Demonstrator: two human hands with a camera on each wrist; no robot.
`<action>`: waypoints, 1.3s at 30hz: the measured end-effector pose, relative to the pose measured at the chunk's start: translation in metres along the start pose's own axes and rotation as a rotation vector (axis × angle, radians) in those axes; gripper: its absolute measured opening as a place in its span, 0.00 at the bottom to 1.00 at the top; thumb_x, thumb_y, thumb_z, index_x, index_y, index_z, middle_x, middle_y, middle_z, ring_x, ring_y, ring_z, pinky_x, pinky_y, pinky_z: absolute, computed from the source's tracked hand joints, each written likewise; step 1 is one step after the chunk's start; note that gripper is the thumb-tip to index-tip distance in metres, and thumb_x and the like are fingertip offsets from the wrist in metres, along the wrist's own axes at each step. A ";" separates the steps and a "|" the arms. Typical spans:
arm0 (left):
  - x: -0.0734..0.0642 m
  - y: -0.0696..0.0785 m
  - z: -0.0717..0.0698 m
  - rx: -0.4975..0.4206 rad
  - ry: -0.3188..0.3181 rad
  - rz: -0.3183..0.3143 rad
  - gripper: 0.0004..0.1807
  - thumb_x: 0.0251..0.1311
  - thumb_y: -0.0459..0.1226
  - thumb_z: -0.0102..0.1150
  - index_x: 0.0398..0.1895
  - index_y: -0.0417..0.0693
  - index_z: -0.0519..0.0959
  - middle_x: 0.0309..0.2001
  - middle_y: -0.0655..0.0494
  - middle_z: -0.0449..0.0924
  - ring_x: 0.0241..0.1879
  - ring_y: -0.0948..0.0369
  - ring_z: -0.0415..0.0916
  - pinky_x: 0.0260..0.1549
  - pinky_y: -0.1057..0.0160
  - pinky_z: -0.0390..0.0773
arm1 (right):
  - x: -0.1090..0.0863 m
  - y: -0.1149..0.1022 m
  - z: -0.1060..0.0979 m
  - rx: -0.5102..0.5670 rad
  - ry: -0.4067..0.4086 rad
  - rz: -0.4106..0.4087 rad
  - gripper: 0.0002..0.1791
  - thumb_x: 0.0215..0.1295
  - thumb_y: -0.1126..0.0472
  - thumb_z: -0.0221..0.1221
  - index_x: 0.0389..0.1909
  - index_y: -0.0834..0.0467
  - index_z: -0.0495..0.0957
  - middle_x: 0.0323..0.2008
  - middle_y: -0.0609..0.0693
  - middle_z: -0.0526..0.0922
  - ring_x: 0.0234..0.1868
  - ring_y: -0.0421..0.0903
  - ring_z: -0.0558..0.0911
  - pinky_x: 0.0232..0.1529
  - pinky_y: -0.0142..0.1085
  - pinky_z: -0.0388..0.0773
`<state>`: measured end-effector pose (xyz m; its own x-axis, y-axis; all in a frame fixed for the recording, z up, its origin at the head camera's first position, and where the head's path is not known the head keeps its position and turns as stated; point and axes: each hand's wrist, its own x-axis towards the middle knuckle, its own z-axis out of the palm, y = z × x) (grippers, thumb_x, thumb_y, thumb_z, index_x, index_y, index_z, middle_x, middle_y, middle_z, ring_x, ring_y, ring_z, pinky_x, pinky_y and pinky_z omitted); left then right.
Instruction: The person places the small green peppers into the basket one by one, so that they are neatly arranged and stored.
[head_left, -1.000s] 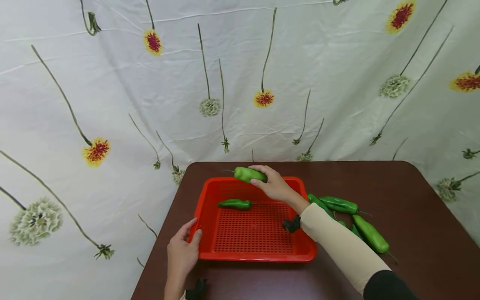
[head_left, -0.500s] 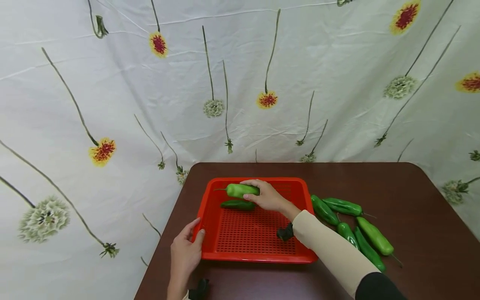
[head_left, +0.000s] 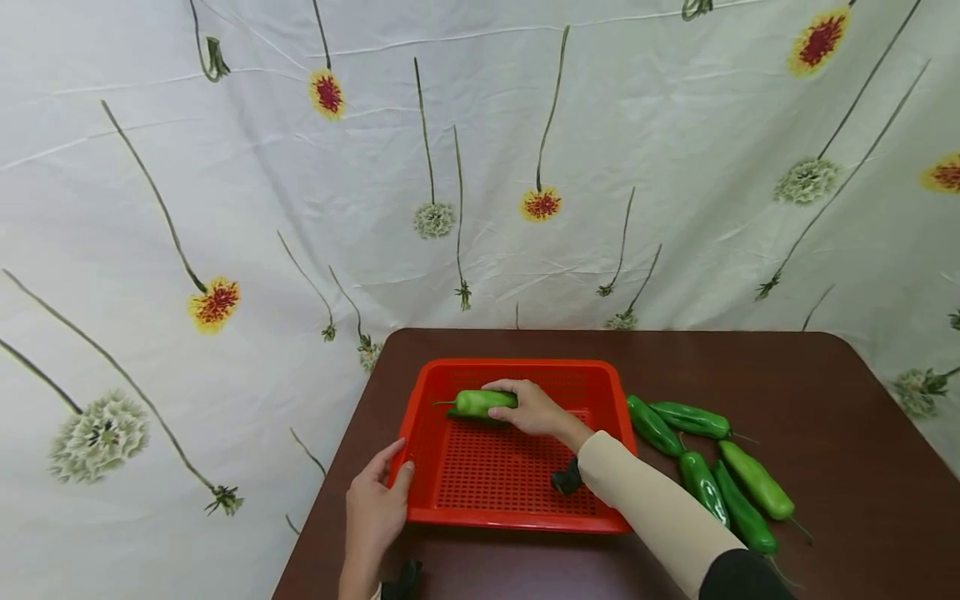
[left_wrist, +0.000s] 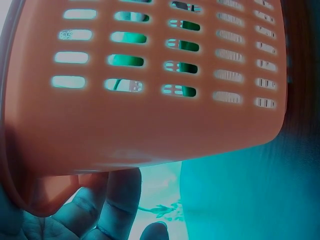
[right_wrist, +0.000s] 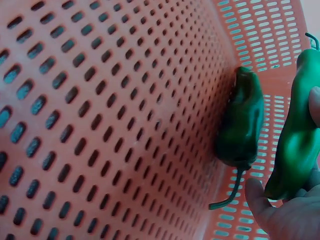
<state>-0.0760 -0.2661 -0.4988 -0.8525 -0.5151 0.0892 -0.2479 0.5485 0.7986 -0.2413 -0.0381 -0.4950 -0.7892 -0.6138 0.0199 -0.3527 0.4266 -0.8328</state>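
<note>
A red plastic basket (head_left: 517,520) with a slotted floor and walls stands on the table. My left hand (head_left: 375,507) grips its left rim, thumb on top; in the left wrist view, fingers (left_wrist: 122,200) curl under the rim outside the wall. Inside the basket, my right hand (head_left: 531,408) holds a light green pepper (head_left: 474,404) by its blunt end, stem pointing left. Under it lies a dark green pepper (right_wrist: 242,122), largely covered in the head view but plain in the right wrist view, where a small gap separates the two.
Several green peppers (head_left: 756,478) lie in a loose group on the brown table (head_left: 862,467), right of the basket and beyond the right forearm. Behind the table hangs a white cloth (head_left: 337,183) printed with flowers.
The right hand has lowered the light green pepper from above the basket's back rim into the basket, over the dark pepper. The left hand keeps its grip on the rim.
</note>
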 end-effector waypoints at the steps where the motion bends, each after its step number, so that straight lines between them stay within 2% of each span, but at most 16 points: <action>1: -0.001 0.000 0.000 0.004 0.006 0.001 0.20 0.59 0.43 0.61 0.56 0.65 0.76 0.39 0.52 0.84 0.32 0.60 0.81 0.26 0.63 0.82 | -0.001 0.002 0.000 0.001 -0.002 0.002 0.24 0.62 0.52 0.60 0.60 0.45 0.72 0.51 0.46 0.78 0.43 0.42 0.76 0.45 0.36 0.73; 8: -0.007 -0.002 0.007 -0.025 -0.038 -0.028 0.20 0.59 0.43 0.60 0.56 0.64 0.76 0.44 0.49 0.83 0.35 0.58 0.82 0.29 0.60 0.83 | -0.007 0.013 0.001 -0.027 -0.035 0.010 0.24 0.60 0.55 0.62 0.58 0.47 0.74 0.53 0.47 0.77 0.44 0.42 0.75 0.45 0.36 0.73; 11: -0.009 -0.003 0.007 -0.025 -0.028 -0.040 0.20 0.59 0.43 0.60 0.56 0.64 0.76 0.44 0.49 0.83 0.34 0.58 0.83 0.29 0.59 0.83 | -0.007 0.013 0.003 -0.026 -0.071 -0.002 0.24 0.60 0.55 0.62 0.59 0.48 0.74 0.54 0.47 0.77 0.42 0.42 0.75 0.43 0.36 0.73; 17: -0.008 -0.002 0.005 -0.015 -0.022 -0.013 0.20 0.59 0.43 0.60 0.56 0.64 0.76 0.42 0.49 0.84 0.32 0.59 0.81 0.28 0.62 0.82 | -0.007 0.011 0.005 -0.034 -0.074 -0.015 0.24 0.59 0.57 0.63 0.58 0.50 0.75 0.54 0.48 0.78 0.41 0.42 0.75 0.42 0.36 0.72; 26: 0.000 0.004 0.004 -0.027 -0.022 0.010 0.20 0.60 0.43 0.59 0.56 0.65 0.75 0.42 0.50 0.84 0.33 0.58 0.82 0.30 0.59 0.83 | -0.003 0.006 0.002 -0.166 -0.077 -0.075 0.24 0.57 0.55 0.65 0.57 0.49 0.76 0.52 0.48 0.78 0.42 0.42 0.75 0.42 0.36 0.72; 33: 0.000 0.003 0.002 -0.030 -0.019 0.011 0.20 0.60 0.43 0.59 0.56 0.64 0.75 0.42 0.49 0.84 0.33 0.58 0.83 0.29 0.59 0.83 | -0.001 0.008 0.008 -0.234 -0.069 -0.092 0.24 0.55 0.52 0.66 0.55 0.46 0.77 0.52 0.47 0.79 0.43 0.41 0.76 0.42 0.34 0.72; 39: -0.001 0.001 0.000 -0.028 -0.013 0.010 0.20 0.59 0.43 0.60 0.56 0.65 0.76 0.42 0.50 0.84 0.33 0.58 0.83 0.29 0.59 0.83 | -0.001 0.010 0.014 -0.314 -0.071 -0.118 0.24 0.55 0.51 0.66 0.55 0.46 0.77 0.53 0.46 0.80 0.48 0.42 0.78 0.46 0.35 0.73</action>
<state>-0.0752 -0.2649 -0.4982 -0.8608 -0.5009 0.0899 -0.2264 0.5352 0.8138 -0.2367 -0.0422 -0.5112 -0.7005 -0.7112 0.0583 -0.5859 0.5267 -0.6159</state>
